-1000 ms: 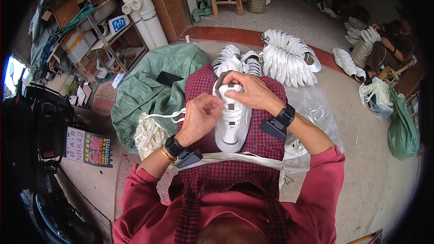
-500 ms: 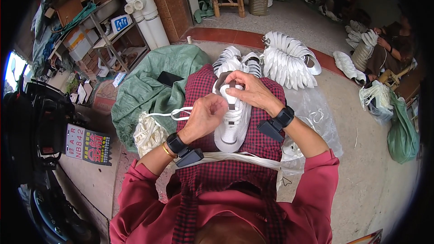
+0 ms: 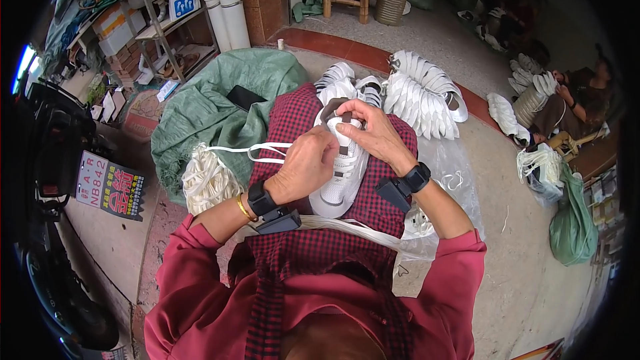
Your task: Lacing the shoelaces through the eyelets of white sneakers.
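A white sneaker [image 3: 331, 195] with a brown collar lies toe toward me on the checkered cloth [image 3: 293, 117] over my lap. My right hand [image 3: 375, 135] grips it by the tongue and collar, thumb on the tongue and fingers bent over the brown lining. My left hand [image 3: 305, 165] is closed in a pinch beside the eyelets. From it a white shoelace [image 3: 233, 149] trails left in a loose loop; the fingertips partly hide what they pinch. A bundle of white laces [image 3: 208, 177] lies left of my lap.
A green woven sack [image 3: 200, 103] with a dark phone [image 3: 245, 98] on it lies at the left. Beyond my lap stand striped white shoes and a row of white shoe parts [image 3: 423, 97]. A co-worker [image 3: 580, 100] sits far right. A parked motorbike [image 3: 40, 153] is at the left.
My left hand has shifted slightly up and turned, back of the hand more over the shoe. The right hand keeps its grip. The whole view has shifted a little.
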Demonstrator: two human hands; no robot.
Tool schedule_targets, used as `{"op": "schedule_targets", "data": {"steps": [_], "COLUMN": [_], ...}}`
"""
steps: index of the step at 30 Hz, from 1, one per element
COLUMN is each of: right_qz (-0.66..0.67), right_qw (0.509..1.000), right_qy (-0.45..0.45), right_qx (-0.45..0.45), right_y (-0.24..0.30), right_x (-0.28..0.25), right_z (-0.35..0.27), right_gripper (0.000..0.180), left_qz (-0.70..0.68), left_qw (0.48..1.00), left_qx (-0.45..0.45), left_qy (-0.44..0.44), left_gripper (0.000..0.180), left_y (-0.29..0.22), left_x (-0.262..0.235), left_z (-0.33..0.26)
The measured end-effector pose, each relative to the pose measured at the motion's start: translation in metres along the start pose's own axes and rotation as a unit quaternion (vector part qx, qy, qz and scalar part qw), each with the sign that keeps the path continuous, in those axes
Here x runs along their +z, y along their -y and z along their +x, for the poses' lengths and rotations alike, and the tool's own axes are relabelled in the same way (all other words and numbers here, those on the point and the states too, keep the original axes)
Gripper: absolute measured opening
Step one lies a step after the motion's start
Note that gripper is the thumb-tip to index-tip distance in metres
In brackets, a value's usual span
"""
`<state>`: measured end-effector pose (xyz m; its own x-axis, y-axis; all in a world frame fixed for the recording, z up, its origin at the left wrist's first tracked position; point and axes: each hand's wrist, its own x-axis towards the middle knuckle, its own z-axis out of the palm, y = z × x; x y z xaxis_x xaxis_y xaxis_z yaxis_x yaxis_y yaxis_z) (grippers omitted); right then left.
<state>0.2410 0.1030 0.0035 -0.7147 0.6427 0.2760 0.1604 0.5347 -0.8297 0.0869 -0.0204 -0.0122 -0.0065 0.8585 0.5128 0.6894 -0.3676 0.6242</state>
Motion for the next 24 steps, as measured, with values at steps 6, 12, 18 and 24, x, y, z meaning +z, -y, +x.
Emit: {"op": "schedule_targets", "data": {"steps": [6,12,18,24], "right_qz": [0.033,-0.178,-0.264,-0.288], "right_qw": [0.998,0.978,0.952,0.945], "right_qy": [-0.049,-0.069,-0.004,0.017], "right_qx": [-0.012,-0.084,-0.153,-0.153], "right_y": [0.012,0.040,0.038,0.048], "right_x": [-0.003,-0.006,-0.002,-0.008], "right_z": [-0.016,-0.045,-0.045,-0.050], "right_gripper": [0.033,0.038,0.047,0.034], "left_qz": [0.046,-0.061,-0.224,-0.205], "left_qw": [0.997,0.976,0.933,0.944], "left_qx": [-0.054,-0.035,-0.012,0.034], "left_qy": [0.012,0.205,0.282,0.257], "left_gripper": [0.043,0.088,0.088,0.082], "left_y": [-0.004,0.023,0.035,0.044], "left_x": [-0.014,-0.032,-0.030,-0.023], "left_z": [0.016,0.047,0.064,0.062]}}
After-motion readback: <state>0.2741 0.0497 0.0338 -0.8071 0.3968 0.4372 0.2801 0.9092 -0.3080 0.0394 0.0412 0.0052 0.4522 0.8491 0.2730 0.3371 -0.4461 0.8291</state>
